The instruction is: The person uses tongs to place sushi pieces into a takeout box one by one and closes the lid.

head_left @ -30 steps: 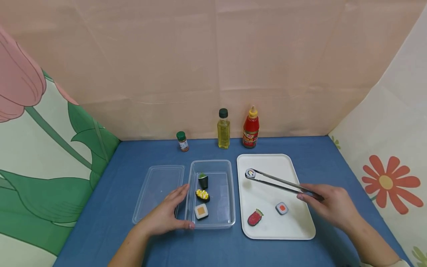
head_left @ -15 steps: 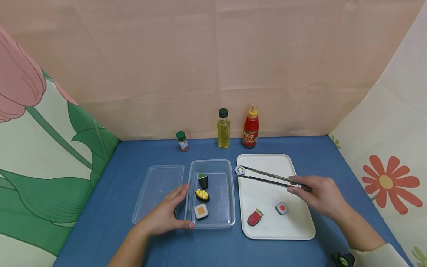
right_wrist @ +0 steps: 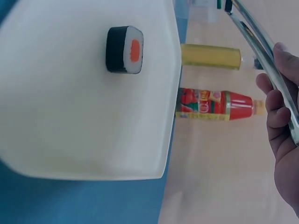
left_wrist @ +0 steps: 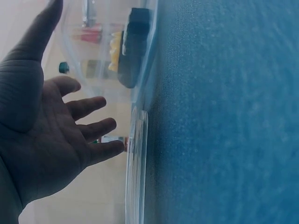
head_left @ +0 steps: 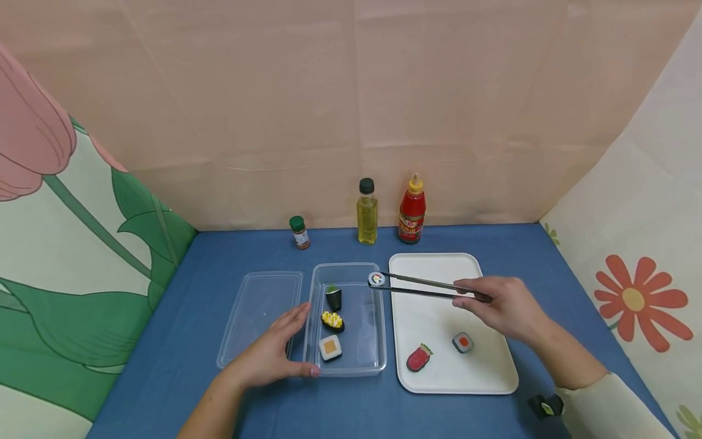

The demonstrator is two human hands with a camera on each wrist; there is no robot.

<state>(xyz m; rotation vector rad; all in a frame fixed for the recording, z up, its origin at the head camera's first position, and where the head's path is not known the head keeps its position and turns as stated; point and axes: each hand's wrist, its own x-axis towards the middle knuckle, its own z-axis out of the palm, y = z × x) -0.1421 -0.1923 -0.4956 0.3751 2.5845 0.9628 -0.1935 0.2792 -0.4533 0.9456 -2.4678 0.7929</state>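
My right hand [head_left: 496, 305] grips metal tongs [head_left: 425, 286], whose tips pinch a round sushi roll [head_left: 376, 279] over the right rim of a clear plastic box [head_left: 362, 329]. My left hand [head_left: 274, 350] rests along the box's left side, fingers spread and thumb at the front corner. Inside the box, in a row at the left, sit a dark cone-shaped hand roll [head_left: 334, 299], a yellow-topped sushi [head_left: 332, 321] and a square white roll [head_left: 330, 347]. On the white tray [head_left: 428, 323] lie a red-topped sushi [head_left: 419, 358] and an orange-centred roll [right_wrist: 126, 50].
The clear lid [head_left: 258, 305] lies left of the box, partly behind my left hand. Along the back stand a green-capped spice jar [head_left: 299, 232], an oil bottle [head_left: 367, 213] and a red sauce bottle [head_left: 412, 212]. Cloth walls enclose the blue tabletop [head_left: 351, 408].
My right hand has moved left with the tongs, carrying the round sushi roll from over the tray to the box's right rim. My left hand stays in place.
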